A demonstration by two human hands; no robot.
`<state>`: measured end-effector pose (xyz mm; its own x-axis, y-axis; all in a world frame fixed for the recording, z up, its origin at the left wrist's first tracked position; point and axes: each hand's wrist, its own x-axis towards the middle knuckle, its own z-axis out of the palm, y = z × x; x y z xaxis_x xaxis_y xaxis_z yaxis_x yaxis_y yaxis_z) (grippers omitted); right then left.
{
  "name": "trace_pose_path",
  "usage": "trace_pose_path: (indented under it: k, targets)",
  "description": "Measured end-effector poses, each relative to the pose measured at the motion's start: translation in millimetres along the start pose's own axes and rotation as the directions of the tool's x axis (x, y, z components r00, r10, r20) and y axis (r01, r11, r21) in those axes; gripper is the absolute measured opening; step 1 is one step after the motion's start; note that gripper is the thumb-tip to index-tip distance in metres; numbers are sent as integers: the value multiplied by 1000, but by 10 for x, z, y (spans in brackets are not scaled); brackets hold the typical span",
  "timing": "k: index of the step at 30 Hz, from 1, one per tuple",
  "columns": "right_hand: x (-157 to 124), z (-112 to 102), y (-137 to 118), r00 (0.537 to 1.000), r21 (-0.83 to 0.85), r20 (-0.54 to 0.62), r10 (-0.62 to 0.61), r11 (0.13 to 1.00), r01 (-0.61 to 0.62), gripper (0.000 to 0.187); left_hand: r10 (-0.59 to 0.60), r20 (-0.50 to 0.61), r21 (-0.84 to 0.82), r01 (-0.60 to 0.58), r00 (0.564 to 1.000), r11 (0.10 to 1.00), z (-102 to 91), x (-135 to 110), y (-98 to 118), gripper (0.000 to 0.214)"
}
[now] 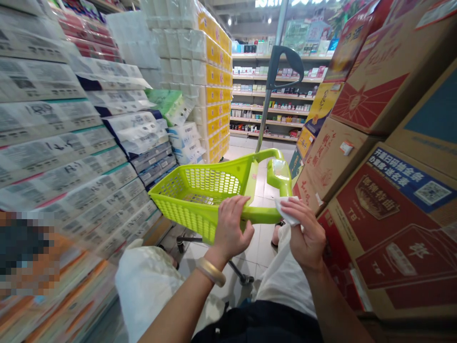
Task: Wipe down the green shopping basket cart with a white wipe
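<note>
A lime-green plastic shopping basket [193,190] on a wheeled frame stands tilted in the aisle ahead of me, with a grey pull handle [282,62] rising behind it. My left hand [230,228] grips the basket's near rim, fingers curled over the edge. My right hand [307,233] is closed around a white cloth or wipe [285,209], pressed against the rim beside the green handle piece [279,172]. A pale bangle [210,271] sits on my left wrist.
Stacked packs of tissue paper [64,143] line the left side. Brown and red cardboard boxes [389,190] are piled on the right. Yellow-and-white paper packs [207,81] tower behind the basket. Store shelves [278,105] stand at the far end of the tiled aisle.
</note>
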<state>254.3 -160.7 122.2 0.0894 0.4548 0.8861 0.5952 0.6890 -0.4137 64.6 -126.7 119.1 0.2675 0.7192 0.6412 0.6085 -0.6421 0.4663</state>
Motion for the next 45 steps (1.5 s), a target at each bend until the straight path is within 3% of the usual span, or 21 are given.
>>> trace_pose_path:
  k: [3, 9, 11, 14, 16, 20, 22, 25, 27, 29, 32, 35, 37, 41, 43, 45]
  targets:
    - [17, 19, -21, 997, -3, -22, 76, 997, -76, 30, 44, 50, -33, -43, 998, 999, 33, 36, 150, 46]
    - [-58, 108, -114, 973, -3, 184, -138, 990, 141, 35, 4, 56, -1, -4, 998, 1000, 79, 26, 144, 30]
    - [-28, 116, -64, 982, 20, 137, -128, 992, 126, 33, 20, 60, -5, -20, 998, 1000, 77, 20, 114, 30]
    - [36, 126, -1, 1000, 51, -1, 1, 999, -1, 31, 29, 71, -9, -28, 997, 1000, 79, 21, 95, 30]
    - [42, 140, -21, 999, 42, -29, 34, 999, -33, 31, 25, 70, -4, -25, 997, 1000, 87, 20, 93, 31]
    - [-25, 163, -120, 981, -5, 147, -125, 992, 127, 34, 30, 68, -2, -30, 997, 1000, 88, 8, 86, 31]
    - [-31, 167, -112, 972, 13, 175, -160, 987, 160, 33, 35, 71, -17, -34, 997, 999, 77, 3, 81, 31]
    - [22, 179, -26, 999, 88, 41, -32, 996, 28, 26, 28, 76, -32, -26, 997, 999, 63, 5, 83, 31]
    - [55, 196, 11, 991, 166, -63, 114, 981, -103, 23, 21, 75, -33, -18, 997, 999, 62, 7, 88, 31]
    - [48, 210, -11, 983, 191, -87, 162, 971, -143, 23, 20, 69, -33, -18, 997, 999, 66, 3, 91, 30]
    - [-24, 209, -112, 1000, 93, 27, 7, 996, -9, 27, 30, 50, -40, -28, 998, 999, 66, -12, 82, 29]
    - [-57, 185, -150, 983, 60, 143, -118, 992, 111, 30, 33, 49, -44, -31, 998, 999, 45, -25, 68, 28]
    - [-20, 175, -108, 988, 112, 125, -87, 991, 73, 28, 29, 64, -46, -26, 997, 999, 26, -26, 65, 28]
    - [63, 187, -53, 994, 221, -12, 106, 970, -100, 23, 25, 61, -57, -21, 998, 998, 11, -23, 67, 27]
    - [40, 195, -107, 997, 188, 9, 73, 979, -74, 24, 28, 46, -65, -25, 999, 998, 13, -27, 62, 27]
    - [-14, 193, -182, 994, 142, 101, -51, 989, 37, 28, 32, 40, -78, -29, 999, 997, 10, -35, 50, 28]
